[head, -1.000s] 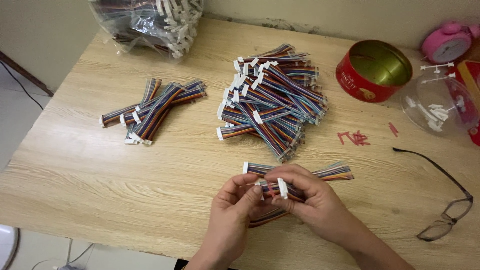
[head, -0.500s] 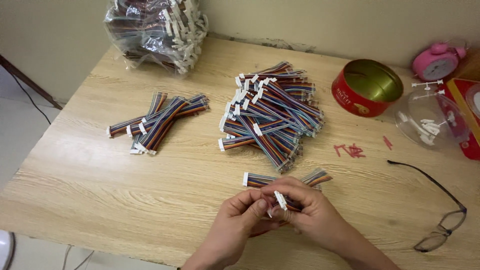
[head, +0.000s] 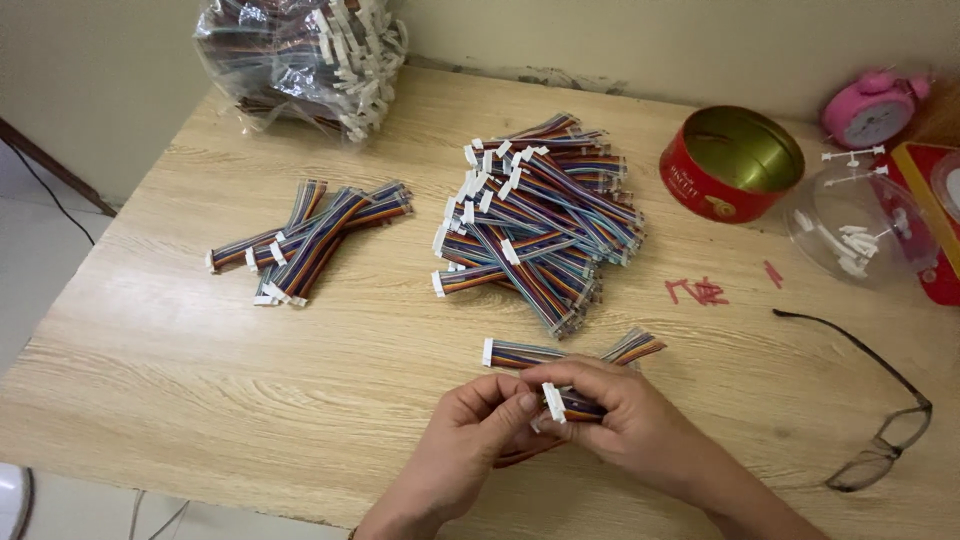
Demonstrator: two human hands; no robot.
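between my two sets of fingertips, low in the head view, i hold a short rainbow ribbon cable (head: pixel 575 404) with a white connector (head: pixel 553 401) on its end. my left hand (head: pixel 470 440) has thumb and forefinger pinched together right at that connector, touching it. my right hand (head: pixel 630 425) is curled shut around the cable's body, so most of the wires are hidden under my fingers (head: pixel 590 375) and only the plug end shows.

just beyond my right knuckles, touching or nearly touching them, lie two more cables (head: pixel 570 350) flat on the wooden table (head: pixel 200 380), one with its white plug pointing left, the other fanning out to the right.

farther out from the fingers, straight ahead, sits the big heap of cables (head: pixel 540 220), white connectors mostly on its left side. well to the left of my left hand is a smaller bundle (head: pixel 310 240) of the same cables.

off to the right of my right hand, a pair of black-rimmed glasses (head: pixel 880 400) rests near the table edge. beyond them are a few small red scraps (head: pixel 700 292), then a clear plastic tub (head: pixel 860 225) with white bits in it, and a red round tin (head: pixel 735 160) with a gold inside.

farthest away, at the back edge, i see a clear bag (head: pixel 300 60) stuffed with more cables, and at the right a pink alarm clock (head: pixel 875 105).
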